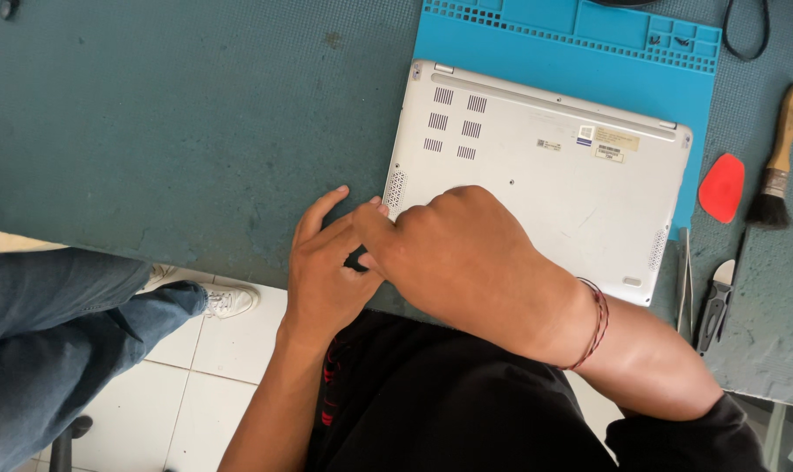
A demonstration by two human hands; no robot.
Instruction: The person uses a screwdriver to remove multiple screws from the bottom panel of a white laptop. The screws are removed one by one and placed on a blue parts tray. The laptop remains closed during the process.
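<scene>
In the middle of the frame the two hands meet at the near left corner of a flat silver laptop (536, 166) that lies upside down with its bottom cover facing up. The left hand (326, 262) rests at the table edge with its fingers stretched toward the corner. The right hand (458, 253) reaches across and lies partly over it. Between the fingers of both hands sits a small dark thing (356, 259), pinched by the fingertips. It is too small and too hidden to say what it is. So the hands are together, closed on that little dark bit, right beside the laptop's corner.

The bottom cover is on the laptop and looks shut all round. No loose cover or inner part shows, so the work looks like it is at an early point.

The laptop sits partly on a bright blue rubber mat (466, 44) at the upper middle. A few tiny dark screws (669, 40) lie in one of its little trays.

At the right lie a red plastic pick (722, 188), a wooden brush with black bristles (777, 162), thin metal tweezers (683, 284) and a grey-handled tool (716, 301). All rest on a dark green table (187, 131).

At the lower left is another person's leg in blue jeans (55, 323).
</scene>
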